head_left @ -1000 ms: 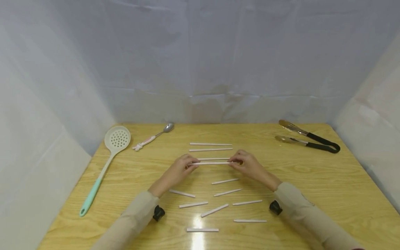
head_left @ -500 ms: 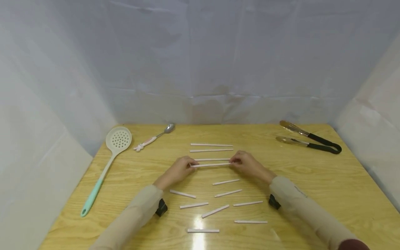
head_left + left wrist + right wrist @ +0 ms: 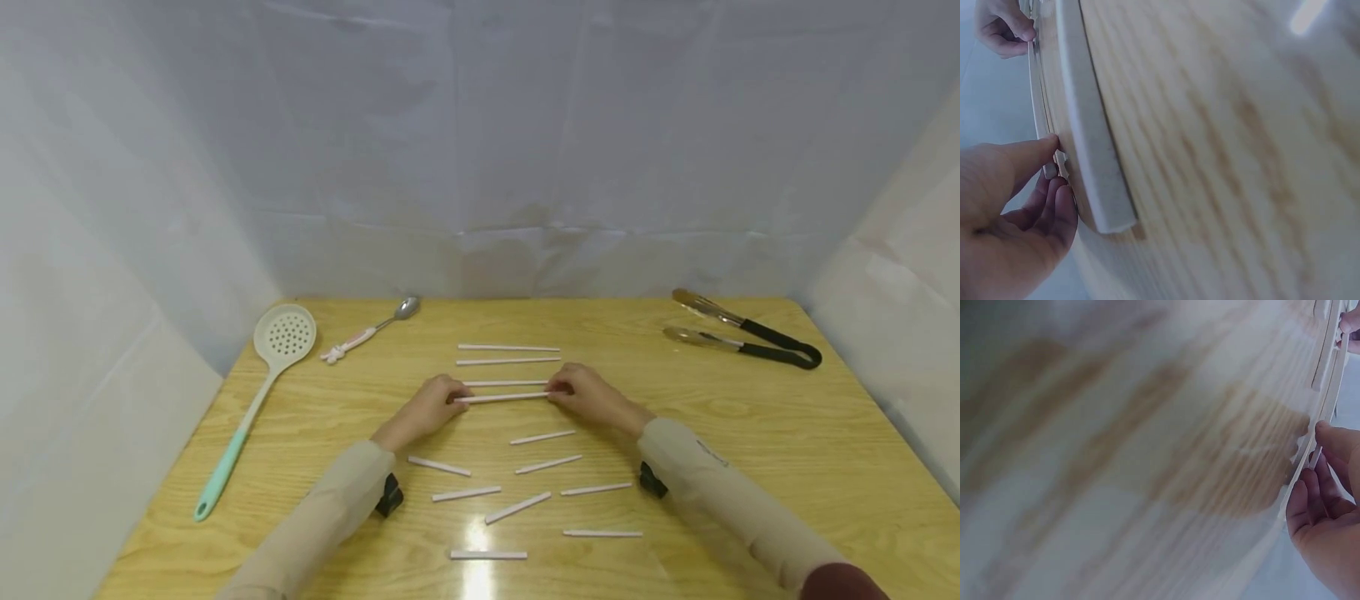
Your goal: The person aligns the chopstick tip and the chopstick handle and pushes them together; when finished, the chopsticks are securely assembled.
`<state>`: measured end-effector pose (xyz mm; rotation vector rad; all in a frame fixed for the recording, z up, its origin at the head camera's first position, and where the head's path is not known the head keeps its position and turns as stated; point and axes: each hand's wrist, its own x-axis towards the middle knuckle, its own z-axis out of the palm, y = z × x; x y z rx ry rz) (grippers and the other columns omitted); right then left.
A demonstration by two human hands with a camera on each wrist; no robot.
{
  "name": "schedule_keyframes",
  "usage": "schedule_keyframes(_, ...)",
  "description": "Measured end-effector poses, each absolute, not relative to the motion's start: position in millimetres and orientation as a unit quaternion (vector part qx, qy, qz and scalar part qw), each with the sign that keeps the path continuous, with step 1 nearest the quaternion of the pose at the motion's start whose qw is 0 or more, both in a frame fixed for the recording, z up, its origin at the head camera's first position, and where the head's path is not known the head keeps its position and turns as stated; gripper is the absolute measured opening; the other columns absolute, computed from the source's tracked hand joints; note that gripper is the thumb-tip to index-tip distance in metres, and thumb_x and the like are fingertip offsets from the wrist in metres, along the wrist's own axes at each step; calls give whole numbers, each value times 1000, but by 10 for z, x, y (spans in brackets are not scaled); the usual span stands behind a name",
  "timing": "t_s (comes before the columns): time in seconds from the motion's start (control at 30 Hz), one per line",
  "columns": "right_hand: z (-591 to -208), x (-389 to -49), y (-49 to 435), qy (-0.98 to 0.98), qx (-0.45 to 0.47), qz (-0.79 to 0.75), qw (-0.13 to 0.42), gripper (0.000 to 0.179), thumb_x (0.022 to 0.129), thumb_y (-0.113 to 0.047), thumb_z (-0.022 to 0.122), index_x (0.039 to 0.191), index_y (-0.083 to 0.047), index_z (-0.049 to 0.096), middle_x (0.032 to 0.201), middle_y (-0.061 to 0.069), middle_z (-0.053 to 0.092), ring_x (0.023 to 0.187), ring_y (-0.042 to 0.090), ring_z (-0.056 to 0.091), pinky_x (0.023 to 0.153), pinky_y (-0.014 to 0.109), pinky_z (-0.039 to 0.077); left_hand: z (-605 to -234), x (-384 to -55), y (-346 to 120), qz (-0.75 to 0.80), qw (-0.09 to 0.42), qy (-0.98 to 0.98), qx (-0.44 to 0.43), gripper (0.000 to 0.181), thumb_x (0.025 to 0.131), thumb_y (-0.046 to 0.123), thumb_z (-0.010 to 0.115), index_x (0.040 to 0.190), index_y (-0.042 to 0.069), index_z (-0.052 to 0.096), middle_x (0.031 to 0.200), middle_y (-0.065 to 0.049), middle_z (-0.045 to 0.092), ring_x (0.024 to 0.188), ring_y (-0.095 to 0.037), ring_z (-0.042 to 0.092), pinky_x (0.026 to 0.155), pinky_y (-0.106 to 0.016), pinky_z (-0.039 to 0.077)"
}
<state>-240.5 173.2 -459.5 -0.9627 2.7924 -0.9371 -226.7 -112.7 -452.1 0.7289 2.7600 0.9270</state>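
Note:
In the head view a long, thin white chopstick (image 3: 501,397) lies level between my hands. My left hand (image 3: 433,406) pinches its left end between thumb and fingers, and the blunt end shows in the left wrist view (image 3: 1050,169). At the other end, my right hand (image 3: 592,397) pinches the chopstick, its fingertips hiding the tip. Just behind it a second white chopstick (image 3: 506,383) runs almost parallel, its ends partly covered by the hands. Two more chopsticks, an upper one (image 3: 508,347) and a lower one (image 3: 508,362), lie farther back on the wooden table (image 3: 337,533).
Several shorter white sticks (image 3: 517,508) lie scattered in front of the hands. At the left are a skimmer (image 3: 285,333) with a mint handle and a spoon (image 3: 360,338) with a pink handle. Black-handled tongs (image 3: 772,344) lie spread at the back right. Pale sheets surround the table.
The held chopstick has come slightly toward me, away from the one behind it, its left end lower than before. Both hands still pinch it. The other things stay put.

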Motion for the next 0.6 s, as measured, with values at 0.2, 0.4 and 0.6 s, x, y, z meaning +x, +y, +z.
schedule_keyframes(0.2, -4606, -2410, 1738, 902, -303, -306, 34, 9, 89, -7, 65, 93, 0, 70, 84, 5, 62, 80, 17, 59, 72, 28, 52, -4532, -2278, -1127, 309, 71, 918, 238, 13, 88, 6, 65, 99, 0, 70, 81, -5, 60, 75, -13, 49, 68, -26, 42)
schedule_keyframes(0.4, -4640, -2439, 1747, 900, -303, -311, 33, 8, 88, -6, 66, 91, 0, 69, 82, 4, 61, 76, 14, 57, 68, 25, 50, -4553, -2289, -1136, 316, 73, 915, 238, 14, 89, 6, 64, 100, 0, 70, 87, -7, 62, 80, -16, 53, 74, -29, 46)
schedule_keyframes(0.6, -4632, -2431, 1742, 900, -302, -313, 34, 7, 87, -6, 67, 91, 0, 69, 82, 4, 62, 76, 14, 58, 68, 25, 51, -4557, -2281, -1140, 318, 77, 916, 234, 14, 90, 5, 63, 101, 0, 70, 89, -8, 63, 83, -17, 54, 76, -31, 47)
